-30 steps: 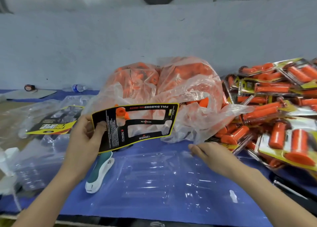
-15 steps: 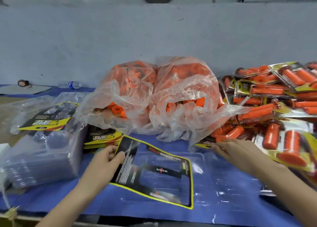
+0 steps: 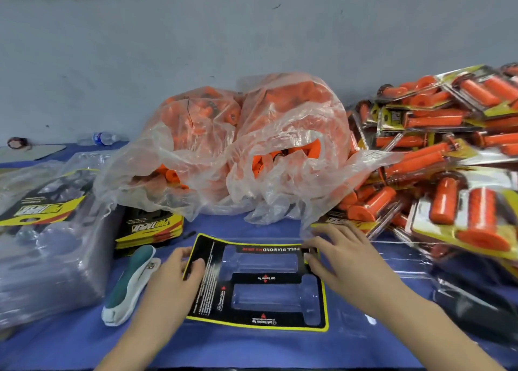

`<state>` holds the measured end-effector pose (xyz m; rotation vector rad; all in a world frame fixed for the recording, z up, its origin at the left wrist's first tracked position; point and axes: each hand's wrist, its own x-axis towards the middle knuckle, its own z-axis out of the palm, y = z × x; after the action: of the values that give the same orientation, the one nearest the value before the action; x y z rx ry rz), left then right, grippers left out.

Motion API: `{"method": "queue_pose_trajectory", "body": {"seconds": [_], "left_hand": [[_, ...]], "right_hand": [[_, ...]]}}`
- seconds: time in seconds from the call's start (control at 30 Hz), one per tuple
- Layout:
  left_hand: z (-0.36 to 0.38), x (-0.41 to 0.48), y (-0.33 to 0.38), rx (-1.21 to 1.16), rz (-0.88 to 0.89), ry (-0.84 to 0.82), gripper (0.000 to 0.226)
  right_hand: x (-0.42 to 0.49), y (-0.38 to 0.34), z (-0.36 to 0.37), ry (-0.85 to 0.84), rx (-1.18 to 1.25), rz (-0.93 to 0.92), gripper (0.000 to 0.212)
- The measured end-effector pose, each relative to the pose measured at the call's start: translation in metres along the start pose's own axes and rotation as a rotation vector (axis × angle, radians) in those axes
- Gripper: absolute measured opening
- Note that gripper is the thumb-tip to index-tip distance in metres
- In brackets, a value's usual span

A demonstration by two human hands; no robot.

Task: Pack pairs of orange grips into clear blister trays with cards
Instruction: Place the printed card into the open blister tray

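Between the two hands, a black yellow-bordered cardboard card (image 3: 266, 277) lay flat on a clear plastic blister tray (image 3: 266, 299), its long axis running hand to hand. The left hand (image 3: 173, 281) pinched the end on its side, thumb on top. The right hand (image 3: 344, 261) pressed the opposite corner with straight fingers, holding nothing. Both tray cavities, seen through the card's windows, held no grips. Loose orange rubber grips (image 3: 171, 175) sat in crumpled translucent plastic bags (image 3: 280, 135) just beyond the fingertips, probably easiest for the right hand to reach.
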<state>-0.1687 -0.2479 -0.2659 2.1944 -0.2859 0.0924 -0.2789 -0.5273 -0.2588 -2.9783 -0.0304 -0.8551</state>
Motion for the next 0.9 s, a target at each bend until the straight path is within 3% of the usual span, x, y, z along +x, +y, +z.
{"method": "queue_pose_trajectory", "body": {"seconds": [0.13,0.33,0.47,0.7,0.8,0.9], "left_hand": [[0.001,-0.001,-0.002,0.167,0.179,0.090,0.050],[0.000,-0.007,-0.011,0.404,0.323,-0.090,0.037],[0.003,-0.009,-0.017,0.450,0.305,-0.183,0.045],[0.005,-0.011,-0.014,0.509,0.331,-0.169,0.061],[0.007,-0.015,-0.007,0.445,0.467,-0.106,0.052],[0.016,-0.027,0.008,0.413,0.769,-0.111,0.040]], "right_hand": [[-0.002,-0.001,0.010,-0.041,-0.029,0.022,0.018],[-0.005,-0.001,0.012,-0.130,0.011,0.070,0.021],[-0.004,-0.003,0.010,-0.121,0.020,0.094,0.018],[-0.004,0.000,0.009,-0.213,0.056,0.139,0.032],[-0.003,0.000,0.008,-0.227,0.073,0.152,0.033],[-0.003,-0.001,0.007,-0.229,0.077,0.158,0.033]]}}
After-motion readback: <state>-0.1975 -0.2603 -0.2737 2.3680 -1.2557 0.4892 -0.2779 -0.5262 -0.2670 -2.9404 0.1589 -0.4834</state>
